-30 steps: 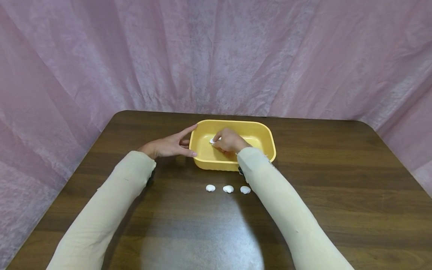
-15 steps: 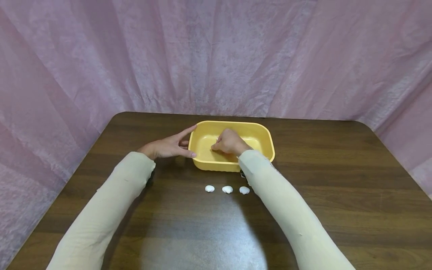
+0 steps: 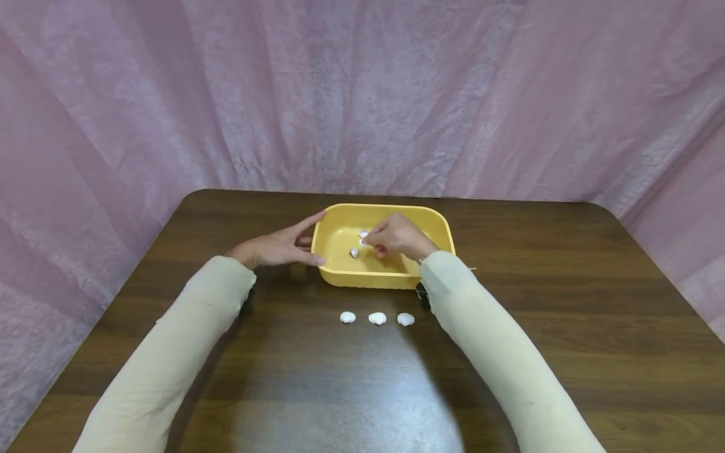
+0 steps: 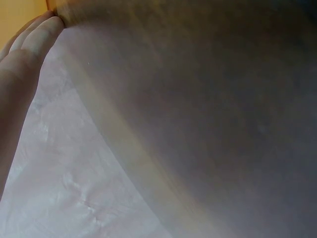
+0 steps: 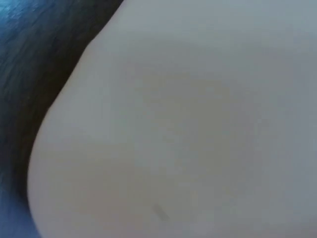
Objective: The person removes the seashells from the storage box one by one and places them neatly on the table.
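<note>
A yellow plastic basin point(image 3: 368, 281) stands on the table. My left hand point(image 3: 277, 247) rests against its left end, thumb and fingers spread fairly straight along the rim; in the left wrist view the fingers point(image 4: 42, 37) touch the yellow wall. Inside the basin, my right hand point(image 3: 396, 236) pinches a white seashell point(image 3: 364, 241) between thumb and fingertips. Just behind it lies another white seashell point(image 3: 362, 233), and a pinkish-white seashell point(image 3: 354, 253) sits nearer the front. The right hand and forearm hide the basin's right part. A blurred pale surface fills most of the right wrist view.
Three white seashells, a left one point(image 3: 348, 317), a middle one point(image 3: 377, 318) and a right one point(image 3: 405, 319), lie in a row before the basin. The dark wooden table point(image 3: 566, 302) extends around them. A pink curtain point(image 3: 362, 94) hangs behind.
My right hand has drawn slightly right within the basin, uncovering seashells that its fingers hid half a second ago. The left hand stays against the basin's end.
</note>
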A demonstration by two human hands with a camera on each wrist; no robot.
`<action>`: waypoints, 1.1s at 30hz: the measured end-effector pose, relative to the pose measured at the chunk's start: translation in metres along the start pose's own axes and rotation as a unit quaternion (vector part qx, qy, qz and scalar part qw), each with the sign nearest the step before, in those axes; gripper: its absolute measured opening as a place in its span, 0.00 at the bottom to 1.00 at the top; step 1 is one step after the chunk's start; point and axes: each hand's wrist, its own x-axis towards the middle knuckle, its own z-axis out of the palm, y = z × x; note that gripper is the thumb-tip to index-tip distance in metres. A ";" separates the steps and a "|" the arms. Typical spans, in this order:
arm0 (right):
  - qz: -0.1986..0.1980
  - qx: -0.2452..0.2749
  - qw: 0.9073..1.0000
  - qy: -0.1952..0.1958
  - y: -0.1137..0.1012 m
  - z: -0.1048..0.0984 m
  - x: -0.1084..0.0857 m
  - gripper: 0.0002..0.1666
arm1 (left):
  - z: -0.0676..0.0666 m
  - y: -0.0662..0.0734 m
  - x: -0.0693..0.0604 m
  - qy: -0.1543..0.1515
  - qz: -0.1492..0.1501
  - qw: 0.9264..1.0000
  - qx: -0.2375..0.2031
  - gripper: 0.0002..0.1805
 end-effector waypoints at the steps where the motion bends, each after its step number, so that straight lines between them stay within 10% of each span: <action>1: 0.006 0.019 1.000 0.002 0.001 -0.002 -0.001 0.12 | 0.000 0.000 0.000 0.000 0.001 1.000 0.000 0.60; 11: 0.060 0.137 0.988 0.035 0.006 -0.016 -0.009 0.05 | 0.000 -0.001 0.000 -0.003 0.003 1.000 -0.004 0.60; 33: 0.032 0.217 0.976 -0.007 0.011 -0.041 -0.040 0.08 | -0.002 0.001 -0.001 -0.001 -0.003 1.000 0.009 0.60</action>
